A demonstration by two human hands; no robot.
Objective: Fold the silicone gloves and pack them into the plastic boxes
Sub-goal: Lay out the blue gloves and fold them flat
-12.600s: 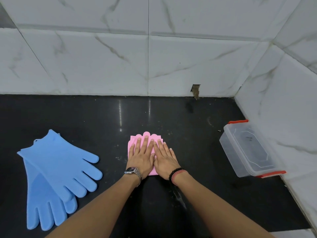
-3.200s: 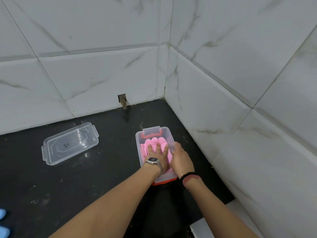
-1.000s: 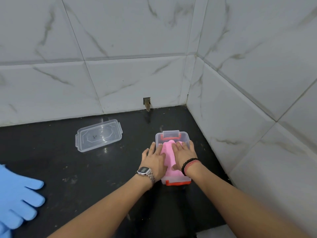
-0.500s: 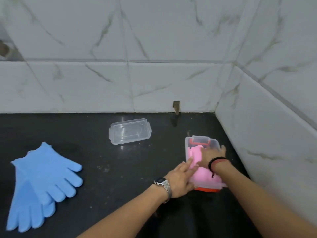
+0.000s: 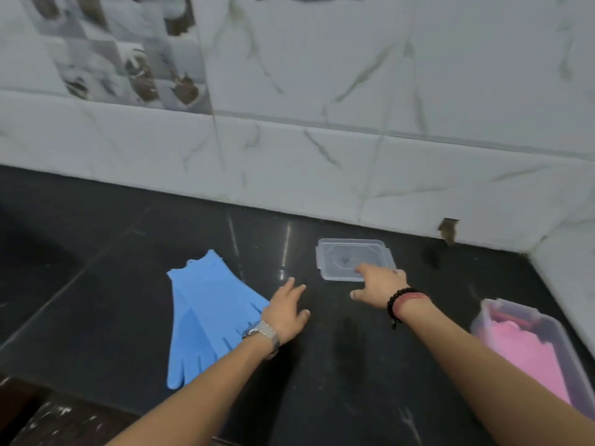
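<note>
The folded pink gloves lie inside a clear plastic box with a red clip, at the right edge of the black counter. The box's clear lid lies flat near the back wall. My right hand reaches over the lid's near edge, fingers spread, holding nothing. My left hand hovers open over the counter, just right of the blue gloves, which lie flat and stacked with fingers pointing toward me.
White marble-tiled walls close the counter at the back and on the right. A small hole shows at the base of the back wall. The counter's front edge runs along the lower left.
Both hands have left the box with the pink gloves. The right hand has moved left to the lid, the left hand toward the blue gloves. My view has swung left.
</note>
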